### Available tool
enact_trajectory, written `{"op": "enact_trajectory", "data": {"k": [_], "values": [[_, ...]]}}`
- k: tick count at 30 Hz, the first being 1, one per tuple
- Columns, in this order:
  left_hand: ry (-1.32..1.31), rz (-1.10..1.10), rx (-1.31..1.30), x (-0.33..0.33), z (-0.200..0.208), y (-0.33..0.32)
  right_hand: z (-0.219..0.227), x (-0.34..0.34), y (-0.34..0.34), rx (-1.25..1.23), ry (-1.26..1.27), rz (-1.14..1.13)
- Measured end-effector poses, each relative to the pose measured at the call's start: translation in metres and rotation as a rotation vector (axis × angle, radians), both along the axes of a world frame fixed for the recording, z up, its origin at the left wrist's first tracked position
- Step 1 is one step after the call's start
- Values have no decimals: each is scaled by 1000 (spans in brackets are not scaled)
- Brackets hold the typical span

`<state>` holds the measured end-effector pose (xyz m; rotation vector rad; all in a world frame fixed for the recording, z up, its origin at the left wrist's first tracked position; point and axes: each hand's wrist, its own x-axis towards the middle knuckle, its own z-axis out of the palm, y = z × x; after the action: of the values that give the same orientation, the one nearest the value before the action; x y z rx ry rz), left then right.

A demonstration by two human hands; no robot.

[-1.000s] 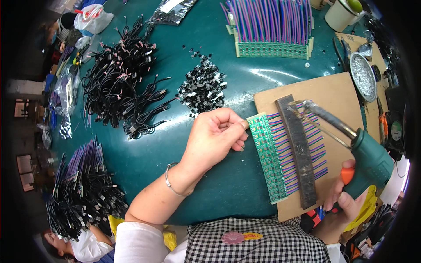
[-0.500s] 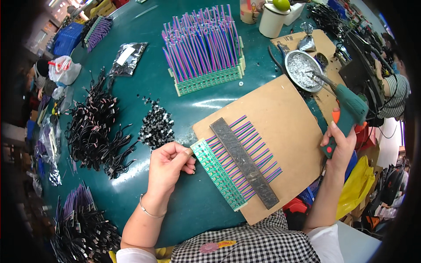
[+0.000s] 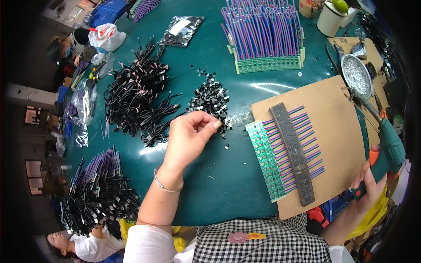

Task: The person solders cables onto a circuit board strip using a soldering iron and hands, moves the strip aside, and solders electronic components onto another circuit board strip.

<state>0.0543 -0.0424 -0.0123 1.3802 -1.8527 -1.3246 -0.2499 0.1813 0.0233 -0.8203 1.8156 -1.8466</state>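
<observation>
My left hand [image 3: 190,136] reaches to the near edge of a pile of small black and silver connectors [image 3: 209,98], thumb and fingertips pinched together; what they hold, if anything, is hidden. In my right hand [image 3: 369,186] is a green soldering gun [image 3: 390,142] with an orange trigger, its metal tip pointing toward a metal dish [image 3: 371,86] of silvery scraps. Between the hands, a green circuit board panel [image 3: 265,160] lies along the left edge of a brown board [image 3: 344,144]. Purple and green wires [image 3: 312,136] run from the panel beneath a dark flat bar [image 3: 293,153].
A wired circuit panel stack [image 3: 263,37] stands at the back, near a white mug [image 3: 330,21]. Bundled black cables [image 3: 136,96] lie left of the connectors, with more cables [image 3: 98,193] at the near left. Another person [image 3: 94,243] appears at lower left.
My left hand has left the circuit panel's corner and moved to the connector pile. My right hand still holds the soldering gun. The whole view has shifted, with the table appearing farther right.
</observation>
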Motion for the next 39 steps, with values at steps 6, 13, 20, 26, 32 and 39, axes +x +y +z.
{"op": "enact_trajectory", "data": {"k": [6, 13, 20, 26, 32, 39], "values": [[-338, -91, -251, -5, 4, 25, 1, 14, 0, 17, -65, 112], [-407, -156, -315, -7, -3, 34, 0, 20, 3, 63, -116, 225], [-417, -144, -223, 9, 5, 36, 1, 26, 9, 61, -201, 215], [186, 49, 356, -9, 10, 46, 4, 37, 8, 113, -300, 208], [441, 147, 453, -36, -3, 40, 4, 58, -1, 112, -254, 212], [478, 46, 565, -37, -13, 26, 6, 62, -4, 175, -300, 229]]}}
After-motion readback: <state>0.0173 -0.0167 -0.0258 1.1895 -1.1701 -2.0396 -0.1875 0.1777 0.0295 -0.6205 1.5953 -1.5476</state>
